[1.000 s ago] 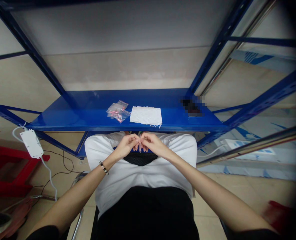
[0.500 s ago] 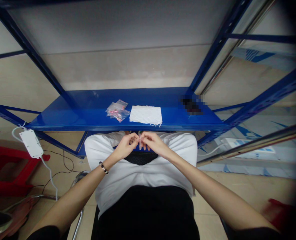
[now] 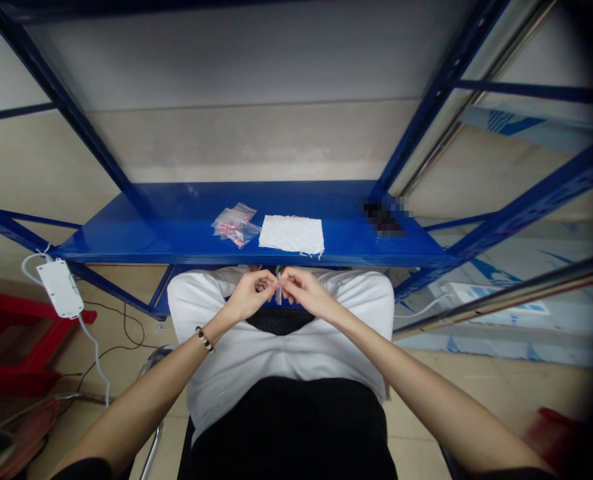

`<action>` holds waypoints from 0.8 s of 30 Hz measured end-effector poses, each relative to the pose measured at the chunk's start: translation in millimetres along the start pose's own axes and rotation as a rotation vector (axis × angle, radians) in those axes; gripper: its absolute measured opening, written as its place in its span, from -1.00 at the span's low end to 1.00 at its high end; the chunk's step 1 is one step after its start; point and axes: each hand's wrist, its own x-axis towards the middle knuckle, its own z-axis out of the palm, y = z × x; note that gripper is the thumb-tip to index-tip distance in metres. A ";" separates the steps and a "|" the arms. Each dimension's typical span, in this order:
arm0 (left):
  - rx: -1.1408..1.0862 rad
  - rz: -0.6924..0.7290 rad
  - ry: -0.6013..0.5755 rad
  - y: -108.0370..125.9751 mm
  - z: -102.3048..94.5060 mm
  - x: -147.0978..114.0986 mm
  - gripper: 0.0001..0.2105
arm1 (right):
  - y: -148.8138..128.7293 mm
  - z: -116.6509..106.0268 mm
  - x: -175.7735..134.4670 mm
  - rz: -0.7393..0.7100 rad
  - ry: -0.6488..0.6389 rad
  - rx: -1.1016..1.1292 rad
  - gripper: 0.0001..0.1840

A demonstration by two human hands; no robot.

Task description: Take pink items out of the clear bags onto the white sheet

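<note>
Clear bags [image 3: 243, 215] with red pieces [image 3: 225, 229] on the shelf [image 3: 166, 220]. Person's left hand [image 3: 253, 293]: fingertips at a plastic piece [image 3: 279, 297] over the lap [image 3: 281, 353], grip too small to tell. Right hand [image 3: 303, 291] pinches it. Step, judged: fingertip handling; next calls for steady pinch

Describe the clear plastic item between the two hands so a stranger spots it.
Find the blue shelf, then look below its front edge to the left hand and right hand, close together. The clear plastic item is the narrow sliver between them, held, unlike the clear bags lying on the shelf.
</note>
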 end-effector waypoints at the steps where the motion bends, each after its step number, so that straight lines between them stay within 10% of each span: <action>1: 0.032 0.003 0.023 0.6 -0.7 0.0 -0.88 | -0.1 0.4 -0.2 -0.017 0.027 -0.025 -0.76; 9: 0.343 0.102 0.222 -0.9 -4.1 -3.5 -0.93 | -1.3 -1.9 -2.3 -0.030 0.198 -0.368 -0.85; 24: 0.994 0.490 0.269 -10.7 22.9 -24.2 -0.84 | 17.3 0.1 -4.5 -0.039 0.088 -0.327 -0.61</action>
